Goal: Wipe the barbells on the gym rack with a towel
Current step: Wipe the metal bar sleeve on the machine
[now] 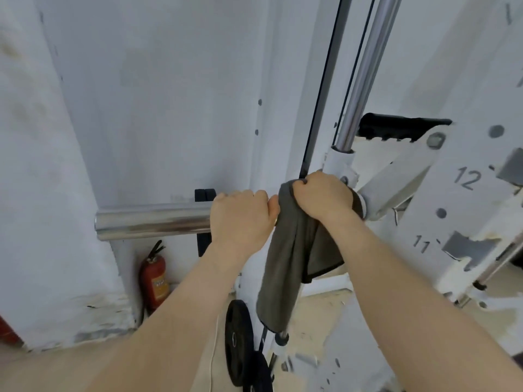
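My hands on the bar (152, 220) — left hand (239, 219) clamped on bare steel, right hand (319, 198) gripping the towel (285, 267) wrapped beside it, at the rack (464, 179)

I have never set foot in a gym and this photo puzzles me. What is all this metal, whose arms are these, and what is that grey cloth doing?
The one picture comes from a camera worn on a person's head, looking down at their own two bare arms. The white frame with the numbers 11 and 12 is a gym rack that carries a barbell. The shiny tube sticking out to the left is the barbell's end sleeve. The left hand is closed around it. The right hand clutches a grey towel against the bar beside the rack, with the rest of the cloth hanging down. Below stand black weight plates, and a red fire extinguisher stands by the wall.
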Available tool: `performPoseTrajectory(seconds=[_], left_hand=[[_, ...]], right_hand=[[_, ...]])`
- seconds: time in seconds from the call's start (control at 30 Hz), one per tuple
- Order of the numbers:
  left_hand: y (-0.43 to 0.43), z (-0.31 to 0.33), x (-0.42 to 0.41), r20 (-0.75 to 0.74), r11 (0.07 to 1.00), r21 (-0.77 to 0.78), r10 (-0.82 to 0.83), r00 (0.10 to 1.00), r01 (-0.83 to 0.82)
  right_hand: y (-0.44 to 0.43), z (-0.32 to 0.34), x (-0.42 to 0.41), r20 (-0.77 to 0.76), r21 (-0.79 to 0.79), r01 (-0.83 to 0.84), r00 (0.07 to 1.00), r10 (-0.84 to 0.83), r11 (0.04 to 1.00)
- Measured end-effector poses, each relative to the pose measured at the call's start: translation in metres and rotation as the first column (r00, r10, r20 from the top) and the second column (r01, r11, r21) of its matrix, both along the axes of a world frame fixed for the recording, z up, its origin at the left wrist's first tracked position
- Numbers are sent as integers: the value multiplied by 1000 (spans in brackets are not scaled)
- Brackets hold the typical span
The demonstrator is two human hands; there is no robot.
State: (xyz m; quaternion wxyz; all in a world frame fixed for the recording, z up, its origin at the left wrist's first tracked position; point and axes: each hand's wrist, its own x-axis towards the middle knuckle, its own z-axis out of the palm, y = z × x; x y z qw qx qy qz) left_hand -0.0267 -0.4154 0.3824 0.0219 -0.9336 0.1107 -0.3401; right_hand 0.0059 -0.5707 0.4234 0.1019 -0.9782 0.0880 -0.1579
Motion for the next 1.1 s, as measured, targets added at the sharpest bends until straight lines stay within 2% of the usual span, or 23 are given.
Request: performPoseTrajectory(seconds=[0.1, 0.17, 0.23, 0.33, 0.43, 0.5, 0.57, 0.63, 0.7, 0.77, 0.83, 0.93, 0.97, 1.03, 1.1], left_hand=[[-2, -1, 5, 57, 994, -105, 13, 998, -7], [-1, -4, 8, 86, 992, -124, 16, 996, -5], [-1, -5, 8, 97, 993, -121, 9, 995, 3], [-3, -9, 5, 118, 987, -157, -19, 993, 38], [2, -19, -6, 116, 973, -207, -79, 990, 102], [3, -17, -22, 50, 972, -204, -111, 993, 119], [8, 2, -33, 2, 975, -192, -110, 994, 108], [28, 28, -27, -92, 969, -244, -50, 995, 26], [60, 45, -9, -210, 961, -238, 92, 973, -142], [79, 45, 0, -374, 945, -178, 192, 907, -274], [81, 31, -1, -317, 957, -161, 183, 931, -243], [85, 5, -17, 5, 981, -167, 101, 995, -99], [90, -4, -23, 42, 974, -222, 52, 998, -41], [96, -20, -40, -15, 945, -323, -60, 998, 52], [98, -14, -60, -32, 931, -351, -123, 992, 104]], right_hand=[[1, 25, 35, -367, 92, -57, 926, 87, 994], [1, 29, 48, -441, 129, -65, 890, 115, 990], [-2, 26, 48, -332, 156, -60, 937, 110, 986], [-5, 8, 19, -16, 164, -66, 997, 70, 984], [0, -24, -18, 284, -33, -93, 954, 98, 995], [2, -44, -40, 379, -53, -85, 920, 99, 995], [1, -57, -53, 401, -46, -63, 913, 76, 997], [2, -59, -55, 395, -53, -39, 917, 56, 998], [7, -49, -46, 366, -59, -17, 930, 37, 998], [23, -37, -36, 350, -114, 6, 936, 35, 993], [55, -32, -30, 348, -174, -59, 930, 117, 983], [116, -41, -35, 376, -150, -259, 878, 297, 954], [129, -43, -38, 388, -141, -307, 857, 338, 941], [129, -41, -42, 377, -176, -412, 811, 448, 894], [104, -29, -38, 262, -205, -497, 802, 536, 843]])
